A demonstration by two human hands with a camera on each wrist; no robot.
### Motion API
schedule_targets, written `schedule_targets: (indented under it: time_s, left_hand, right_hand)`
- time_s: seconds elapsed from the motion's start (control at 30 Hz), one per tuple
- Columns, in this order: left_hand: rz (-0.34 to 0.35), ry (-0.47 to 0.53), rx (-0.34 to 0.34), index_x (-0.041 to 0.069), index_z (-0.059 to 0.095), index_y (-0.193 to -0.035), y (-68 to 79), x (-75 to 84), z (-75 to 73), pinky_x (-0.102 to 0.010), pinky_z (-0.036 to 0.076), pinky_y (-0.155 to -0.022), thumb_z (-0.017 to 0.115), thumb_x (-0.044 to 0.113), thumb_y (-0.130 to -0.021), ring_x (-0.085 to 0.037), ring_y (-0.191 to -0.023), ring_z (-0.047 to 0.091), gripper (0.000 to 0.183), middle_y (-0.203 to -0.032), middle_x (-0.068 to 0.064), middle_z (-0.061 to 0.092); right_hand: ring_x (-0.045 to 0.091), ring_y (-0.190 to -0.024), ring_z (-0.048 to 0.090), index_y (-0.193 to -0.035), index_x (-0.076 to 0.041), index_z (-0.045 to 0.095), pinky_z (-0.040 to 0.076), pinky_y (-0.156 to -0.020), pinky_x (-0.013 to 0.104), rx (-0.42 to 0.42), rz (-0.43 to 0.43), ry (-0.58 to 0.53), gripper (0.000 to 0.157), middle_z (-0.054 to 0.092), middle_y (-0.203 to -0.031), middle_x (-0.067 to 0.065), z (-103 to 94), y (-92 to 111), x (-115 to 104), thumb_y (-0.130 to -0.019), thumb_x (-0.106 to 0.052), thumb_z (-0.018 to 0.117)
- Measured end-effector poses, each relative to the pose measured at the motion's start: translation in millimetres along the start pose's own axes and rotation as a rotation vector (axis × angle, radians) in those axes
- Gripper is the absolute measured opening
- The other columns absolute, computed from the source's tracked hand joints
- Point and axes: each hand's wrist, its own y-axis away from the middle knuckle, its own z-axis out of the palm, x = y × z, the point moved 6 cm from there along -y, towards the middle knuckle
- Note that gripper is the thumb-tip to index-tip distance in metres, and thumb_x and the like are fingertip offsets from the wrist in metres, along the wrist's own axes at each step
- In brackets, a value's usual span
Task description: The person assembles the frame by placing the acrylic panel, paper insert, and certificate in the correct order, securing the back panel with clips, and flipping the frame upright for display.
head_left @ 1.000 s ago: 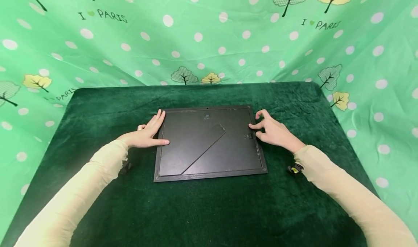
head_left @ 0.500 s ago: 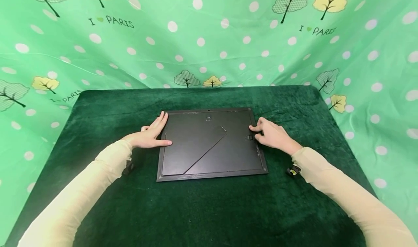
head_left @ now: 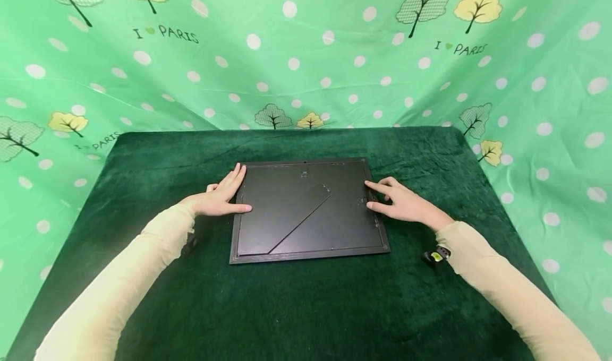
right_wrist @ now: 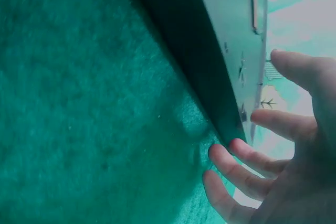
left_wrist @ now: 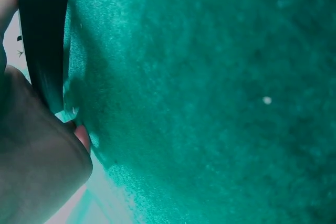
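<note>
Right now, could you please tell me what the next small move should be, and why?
With the right hand, I'd probably ease the thumb onto the small fitting: they lie close together, and the left hand rests on the opposite edge of the black frame.

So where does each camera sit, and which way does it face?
Head: worn on the head, facing forward and down at the black frame, green cloth and dotted backdrop; left hand, right hand and sleeves show.
Left wrist: worn there, facing the frame's edge and cloth; part of the left hand shows.
Right wrist: worn there, facing the opposite edge and cloth; the right hand's fingers show.
Shared: both wrist views show the frame and cloth.
</note>
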Motion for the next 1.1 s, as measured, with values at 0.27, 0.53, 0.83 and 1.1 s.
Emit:
schedule_targets:
  time_s: [0.27,0.53,0.83,1.1]
  left_hand:
    - [0.000,-0.005,-0.013,0.010,-0.019,-0.151,-2.4,-0.3,1.7,-0.058,0.013,-0.100,0.055,0.053,-0.093,-0.030,-0.144,-0.014,0.103,-0.156,-0.012,-0.025]
    - [0.009,0.019,-0.001,0.010,-0.019,-0.151,-1.1,-0.2,1.3,-0.057,0.014,-0.098,0.056,0.052,-0.093,-0.031,-0.144,-0.014,0.104,-0.156,-0.013,-0.024]
    - [0.005,0.024,-0.007,0.012,-0.022,-0.151,-3.0,-1.8,-0.4,-0.057,0.013,-0.098,0.056,0.054,-0.092,-0.030,-0.144,-0.016,0.105,-0.156,-0.011,-0.026]
    - [0.009,0.033,-0.017,0.013,-0.022,-0.150,-2.4,-0.7,-2.0,-0.058,0.012,-0.098,0.055,0.053,-0.093,-0.029,-0.143,-0.017,0.105,-0.156,-0.010,-0.028]
  right_hand:
    - [0.047,-0.130,0.031,-0.156,-0.013,0.013,0.036,-0.093,0.062,0.012,0.032,-0.062,0.081,0.013,-0.150,0.027,4.4,7.8,2.2,-0.096,-0.050,0.052]
    - [0.047,-0.141,0.006,-0.156,-0.013,0.005,0.015,-0.100,0.070,0.039,-0.007,0.001,0.096,-0.003,-0.157,0.021,21.7,15.6,-3.3,-0.090,-0.055,0.061]
    - [0.043,-0.143,0.003,-0.155,-0.008,0.003,0.012,-0.103,0.069,0.052,-0.091,-0.008,0.101,-0.003,-0.158,0.020,31.9,26.9,-10.7,-0.088,-0.048,0.067]
    - [0.032,-0.145,0.001,-0.154,-0.002,0.014,0.000,-0.112,0.055,0.100,-0.206,0.169,0.103,0.005,-0.159,0.020,48.1,27.2,-36.9,-0.084,-0.061,0.063]
